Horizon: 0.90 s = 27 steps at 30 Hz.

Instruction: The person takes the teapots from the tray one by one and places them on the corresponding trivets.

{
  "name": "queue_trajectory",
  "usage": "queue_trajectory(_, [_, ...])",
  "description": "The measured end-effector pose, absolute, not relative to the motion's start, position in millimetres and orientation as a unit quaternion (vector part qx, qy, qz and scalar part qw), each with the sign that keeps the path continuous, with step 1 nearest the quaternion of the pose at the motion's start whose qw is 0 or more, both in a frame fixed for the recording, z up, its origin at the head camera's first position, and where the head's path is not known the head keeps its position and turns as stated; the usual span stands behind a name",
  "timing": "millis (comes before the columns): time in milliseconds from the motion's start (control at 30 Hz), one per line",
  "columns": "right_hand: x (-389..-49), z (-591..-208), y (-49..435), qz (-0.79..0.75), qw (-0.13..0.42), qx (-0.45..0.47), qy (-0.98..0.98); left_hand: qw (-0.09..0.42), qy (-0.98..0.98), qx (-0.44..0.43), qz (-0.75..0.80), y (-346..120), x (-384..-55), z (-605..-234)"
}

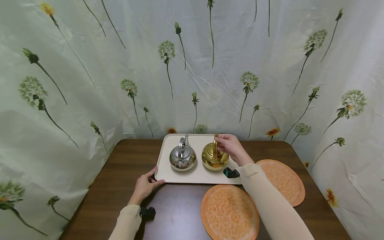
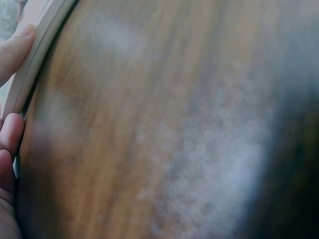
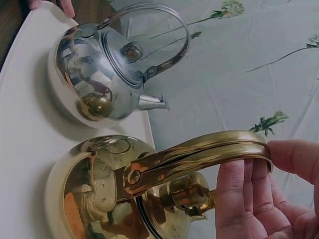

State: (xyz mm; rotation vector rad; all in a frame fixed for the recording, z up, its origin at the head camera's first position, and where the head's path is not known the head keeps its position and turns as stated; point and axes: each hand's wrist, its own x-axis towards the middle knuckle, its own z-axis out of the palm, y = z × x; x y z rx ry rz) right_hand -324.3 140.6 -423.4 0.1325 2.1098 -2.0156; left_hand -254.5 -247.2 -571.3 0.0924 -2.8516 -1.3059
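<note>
On tray (image 1: pixel 198 178): silver kettle (image 1: pixel 186 162), gold kettle (image 1: pixel 210 160) | right fingers (image 3: pixel 232 194) pinching gold handle (image 3: pixel 209 157) | left fingers (image 2: pixel 12 130) pinching rim (image 2: pixel 39 55)

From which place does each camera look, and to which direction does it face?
Head: on the head, facing forward and down at the tray, silver kettle and gold kettle; left hand, right hand and sleeves show.
Left wrist: on that wrist, facing the wooden table and tray's edge; only part of the left hand shows.
Right wrist: on that wrist, facing both kettles, curtain behind; right hand on the gold handle and left fingertips show.
Shared: head and right wrist show both kettles.
</note>
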Motion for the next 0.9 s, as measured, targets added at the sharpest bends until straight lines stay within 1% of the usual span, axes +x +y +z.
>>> queue_trajectory(200, [-322.7,-423.1,145.9,-0.682,0.108,0.046,0.722,0.008,-0.908,0.026,-0.418,-246.3,-251.5,-573.1])
queue_trajectory(533, [-325.1,-411.9,145.9,-0.682,0.103,0.045,0.722,-0.001,-0.908,0.033,-0.417,-254.3,-251.2,-570.5])
queue_trajectory(900, [-315.8,-401.0,180.2,-0.675,0.09,0.042,0.731,-0.003,-0.908,0.029,-0.419,-247.7,-255.1,-571.5])
